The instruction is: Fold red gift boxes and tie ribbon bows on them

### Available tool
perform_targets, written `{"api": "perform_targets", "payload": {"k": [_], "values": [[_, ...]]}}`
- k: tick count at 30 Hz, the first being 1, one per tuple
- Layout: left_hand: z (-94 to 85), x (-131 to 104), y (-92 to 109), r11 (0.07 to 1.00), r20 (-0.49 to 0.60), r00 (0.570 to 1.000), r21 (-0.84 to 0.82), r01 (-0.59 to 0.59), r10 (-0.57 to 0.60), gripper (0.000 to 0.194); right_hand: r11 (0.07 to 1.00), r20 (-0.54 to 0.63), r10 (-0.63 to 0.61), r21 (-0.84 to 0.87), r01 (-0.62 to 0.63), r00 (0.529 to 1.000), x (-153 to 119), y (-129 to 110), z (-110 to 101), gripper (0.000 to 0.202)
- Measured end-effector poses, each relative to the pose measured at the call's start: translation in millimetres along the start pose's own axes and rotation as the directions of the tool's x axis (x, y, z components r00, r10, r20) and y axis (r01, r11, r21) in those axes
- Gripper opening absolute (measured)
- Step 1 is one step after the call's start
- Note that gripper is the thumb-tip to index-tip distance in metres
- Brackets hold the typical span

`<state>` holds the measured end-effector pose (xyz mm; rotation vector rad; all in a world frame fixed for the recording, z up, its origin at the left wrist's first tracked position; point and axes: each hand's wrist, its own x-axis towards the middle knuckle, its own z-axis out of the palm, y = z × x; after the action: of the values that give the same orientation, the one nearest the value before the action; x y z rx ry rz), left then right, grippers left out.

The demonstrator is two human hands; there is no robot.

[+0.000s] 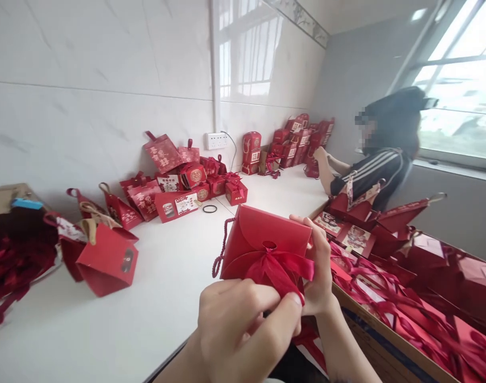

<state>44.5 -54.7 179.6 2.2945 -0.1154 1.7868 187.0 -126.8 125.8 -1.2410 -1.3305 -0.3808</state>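
A red gift box [267,226] with a rounded flap and a dark hole near its middle is held up in front of me. My right hand [321,266] grips the box along its right side, fingers behind it. A shiny red ribbon [277,267] comes out at the hole and spreads over the box front. With thumb and bent fingers, my left hand [243,319] pinches the ribbon's lower end. From the box's left edge hangs a twisted dark red cord [223,244]. The lower part of the box is hidden behind my left hand.
A white table [159,308] carries several red gift boxes [111,260] and a black ring [210,209]. To the right, a cardboard carton [386,340] holds many ribboned boxes. A dark red heap [19,260] lies at far left. Another person [382,154] works at the table's far end.
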Motion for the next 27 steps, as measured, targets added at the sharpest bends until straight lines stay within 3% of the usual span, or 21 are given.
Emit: {"api": "perform_targets", "payload": {"k": [4, 9, 14, 18, 22, 27], "values": [[9.5, 1, 1, 0.995, 0.050, 0.999, -0.104, -0.010, 0.016, 0.017, 0.997, -0.052, 0.048, -0.058, -0.051, 0.997, -11, -5, -13, 0.095], [23.1, -3, -1, 0.976, 0.093, 0.987, -0.186, -0.109, 0.128, 0.016, 0.987, -0.103, 0.084, -0.130, -0.097, 0.991, -23, -8, -29, 0.102], [36.8, -6, 4, 0.970, 0.051, 0.985, -0.189, -0.150, 0.162, 0.017, 0.986, -0.087, 0.090, -0.132, -0.101, 0.992, -23, -9, -46, 0.097], [46.9, -7, 8, 0.990, 0.021, 0.996, -0.116, -0.085, 0.089, 0.016, 0.992, -0.047, 0.090, -0.085, -0.094, 0.995, -19, 3, -53, 0.094], [52.8, -5, 5, 0.995, 0.016, 0.995, -0.028, -0.101, 0.101, 0.013, 0.997, -0.006, 0.077, -0.008, -0.077, 0.997, -12, 21, -52, 0.092], [50.0, 2, 12, 0.992, 0.184, 0.980, 0.112, 0.061, -0.081, 0.018, 0.997, -0.002, 0.082, 0.017, -0.081, 0.997, -6, 40, -44, 0.091]]}}
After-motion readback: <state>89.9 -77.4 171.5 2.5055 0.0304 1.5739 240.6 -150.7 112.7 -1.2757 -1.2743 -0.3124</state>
